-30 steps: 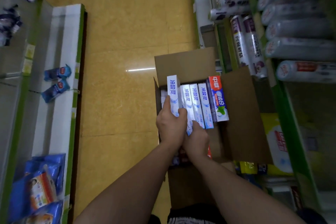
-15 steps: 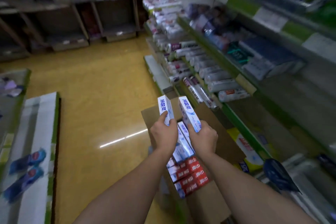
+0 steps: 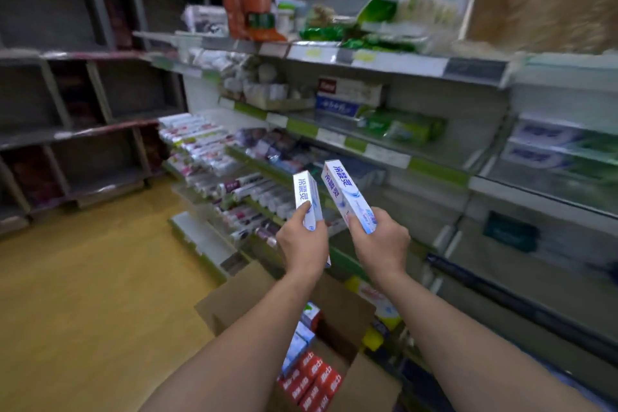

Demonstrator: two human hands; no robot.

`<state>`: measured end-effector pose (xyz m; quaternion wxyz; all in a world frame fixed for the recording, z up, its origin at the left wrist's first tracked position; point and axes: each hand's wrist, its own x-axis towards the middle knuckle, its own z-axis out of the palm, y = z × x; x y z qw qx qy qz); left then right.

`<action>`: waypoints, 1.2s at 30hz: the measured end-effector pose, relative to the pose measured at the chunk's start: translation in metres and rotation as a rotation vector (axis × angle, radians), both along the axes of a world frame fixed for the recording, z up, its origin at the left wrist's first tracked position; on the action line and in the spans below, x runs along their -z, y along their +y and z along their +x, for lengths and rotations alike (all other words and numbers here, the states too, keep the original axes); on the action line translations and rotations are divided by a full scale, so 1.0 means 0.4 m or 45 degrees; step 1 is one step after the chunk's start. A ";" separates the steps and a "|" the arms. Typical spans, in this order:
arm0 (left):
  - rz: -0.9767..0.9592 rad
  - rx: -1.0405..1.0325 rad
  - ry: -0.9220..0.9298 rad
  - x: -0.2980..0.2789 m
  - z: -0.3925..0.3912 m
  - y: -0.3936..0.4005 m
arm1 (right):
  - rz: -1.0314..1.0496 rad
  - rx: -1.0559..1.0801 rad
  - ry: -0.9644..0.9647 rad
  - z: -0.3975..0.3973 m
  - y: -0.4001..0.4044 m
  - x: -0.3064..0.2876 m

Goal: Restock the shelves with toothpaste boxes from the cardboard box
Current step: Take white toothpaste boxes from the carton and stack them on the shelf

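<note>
My left hand grips a white-and-blue toothpaste box held upright. A second white-and-blue toothpaste box, tilted to the left, is gripped by my right hand. Both boxes are raised in front of the store shelves. Below my arms on the floor sits the open cardboard box. Inside it lie red toothpaste boxes and a few white-and-blue ones.
Stacked toothpaste boxes and green ones lie on the shelf ahead. Lower tiers hold rows of tubes. Dark racks line the far left wall. Yellow floor spreads to the left.
Both hands lifted the two boxes out of the cardboard box and up in front of the shelves. The view swung from the floor up to the shelving.
</note>
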<state>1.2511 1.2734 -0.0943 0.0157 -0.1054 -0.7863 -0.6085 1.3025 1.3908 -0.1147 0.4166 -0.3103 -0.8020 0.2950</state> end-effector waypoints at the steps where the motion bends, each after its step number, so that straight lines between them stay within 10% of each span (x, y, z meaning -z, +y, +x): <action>1: 0.008 0.037 0.017 -0.018 0.022 0.016 | 0.010 0.032 0.027 0.028 0.013 -0.020; 36: 0.214 0.925 0.160 -0.245 1.263 0.479 | 0.253 0.986 0.149 1.477 0.308 -0.224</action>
